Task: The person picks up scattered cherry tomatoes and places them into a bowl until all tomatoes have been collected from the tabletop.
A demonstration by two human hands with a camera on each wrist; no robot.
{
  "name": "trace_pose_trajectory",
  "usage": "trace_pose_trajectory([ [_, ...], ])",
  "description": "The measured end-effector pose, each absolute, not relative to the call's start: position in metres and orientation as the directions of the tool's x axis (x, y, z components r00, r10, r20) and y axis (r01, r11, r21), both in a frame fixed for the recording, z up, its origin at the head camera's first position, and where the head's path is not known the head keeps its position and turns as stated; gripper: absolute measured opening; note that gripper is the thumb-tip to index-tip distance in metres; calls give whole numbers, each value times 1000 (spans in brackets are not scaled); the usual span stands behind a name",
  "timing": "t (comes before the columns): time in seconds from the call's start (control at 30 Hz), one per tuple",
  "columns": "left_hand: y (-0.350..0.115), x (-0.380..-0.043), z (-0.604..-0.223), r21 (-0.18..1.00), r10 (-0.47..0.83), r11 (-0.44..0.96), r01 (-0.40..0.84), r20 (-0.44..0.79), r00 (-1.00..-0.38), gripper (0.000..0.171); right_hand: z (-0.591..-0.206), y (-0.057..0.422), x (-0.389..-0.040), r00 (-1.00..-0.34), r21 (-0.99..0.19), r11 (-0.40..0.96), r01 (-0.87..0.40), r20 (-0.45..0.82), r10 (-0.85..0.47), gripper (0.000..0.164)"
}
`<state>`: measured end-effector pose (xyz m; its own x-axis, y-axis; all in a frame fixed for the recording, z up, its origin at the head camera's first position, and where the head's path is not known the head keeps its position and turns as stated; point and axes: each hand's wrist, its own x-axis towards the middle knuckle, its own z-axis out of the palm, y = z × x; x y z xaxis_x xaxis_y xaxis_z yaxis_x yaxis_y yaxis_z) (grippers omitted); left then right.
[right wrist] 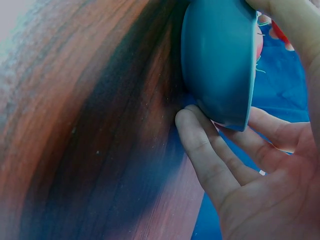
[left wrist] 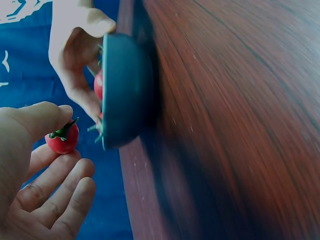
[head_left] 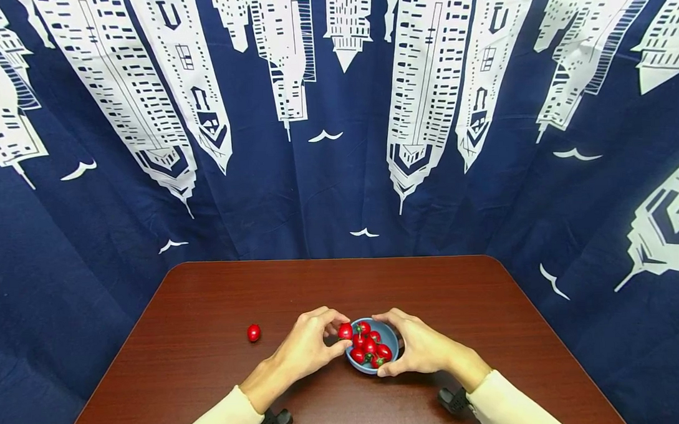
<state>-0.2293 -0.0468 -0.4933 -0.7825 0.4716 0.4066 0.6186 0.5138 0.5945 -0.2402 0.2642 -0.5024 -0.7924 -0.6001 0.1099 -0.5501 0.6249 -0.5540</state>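
Between thumb and fingers, my left hand (head_left: 302, 347) pinches a red cherry tomato (head_left: 345, 331) with a green stem, at the left rim of a small blue bowl (head_left: 387, 331). In the left wrist view that tomato (left wrist: 63, 139) is apart from the bowl's side (left wrist: 127, 90). Several more cherry tomatoes (head_left: 369, 346) lie inside the bowl, which stands on the table. From the right, my right hand (head_left: 425, 346) holds the bowl, its thumb at the near rim and its fingers around the far side. The right wrist view shows fingers (right wrist: 200, 145) against the bowl's outer wall (right wrist: 217, 65).
A single cherry tomato (head_left: 254, 333) lies on the brown wooden table (head_left: 208, 298), left of the left hand. Behind the table hangs a dark blue cloth (head_left: 338, 187) with white building prints. Dark wrist devices sit below both sleeves.
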Motion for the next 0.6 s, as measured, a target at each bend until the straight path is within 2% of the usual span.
trace_pose_trajectory([
  [0.6,-3,-233,-493,592,497,510,624,389,-776,36,-505,265,-241,-766,-554,585,-593,162,-622,99],
])
